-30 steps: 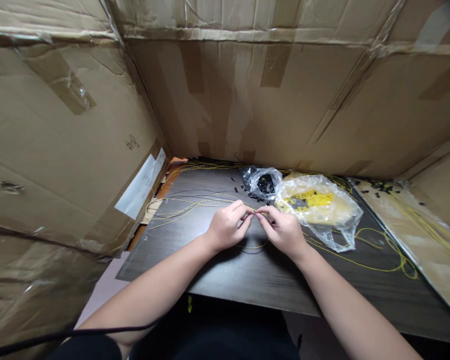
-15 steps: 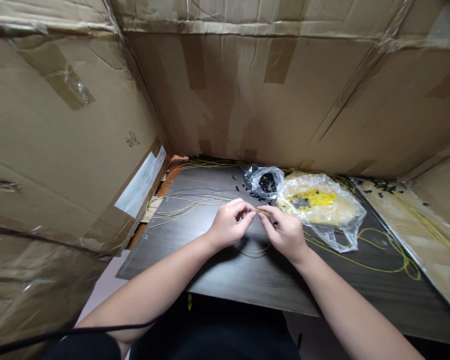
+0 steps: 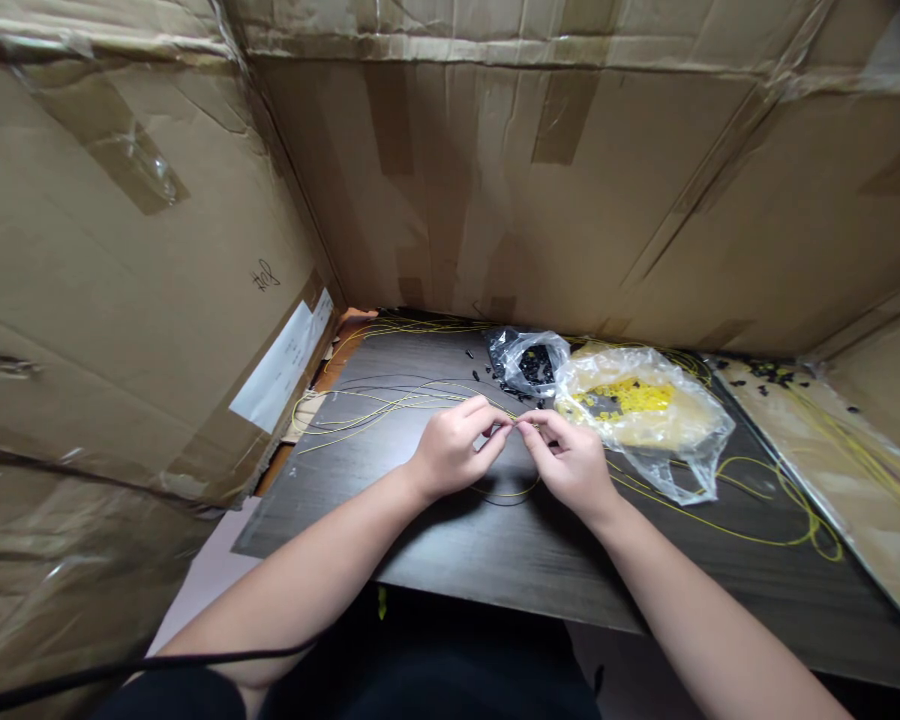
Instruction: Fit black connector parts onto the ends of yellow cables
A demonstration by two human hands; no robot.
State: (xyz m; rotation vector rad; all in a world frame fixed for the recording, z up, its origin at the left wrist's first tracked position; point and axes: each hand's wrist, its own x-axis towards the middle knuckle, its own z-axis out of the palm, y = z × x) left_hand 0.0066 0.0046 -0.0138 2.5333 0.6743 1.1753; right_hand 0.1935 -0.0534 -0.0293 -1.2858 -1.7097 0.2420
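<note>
Over the middle of the dark board [image 3: 435, 540], my left hand [image 3: 461, 445] and my right hand [image 3: 566, 455] meet fingertip to fingertip. Each pinches thin yellow and black wires [image 3: 397, 400], which trail off to the left in long loose curves. A small loop of the same wire [image 3: 506, 494] hangs below the fingers. Whatever small part may sit between the fingertips is hidden. Just behind my right hand lies an open clear bag of yellow pieces [image 3: 634, 397]. A smaller clear bag of black pieces [image 3: 534, 365] stands to its left.
Loose black pieces [image 3: 769, 374] are scattered on the cardboard at the right. More yellow wire [image 3: 750, 540] curls across the board's right side. Taped cardboard walls [image 3: 450, 200] close off the back and sides. A black cable [image 3: 157, 660] crosses my left forearm.
My hands stay almost in the same place. The fingertips have drawn slightly closer together, and less of the wire shows between them.
</note>
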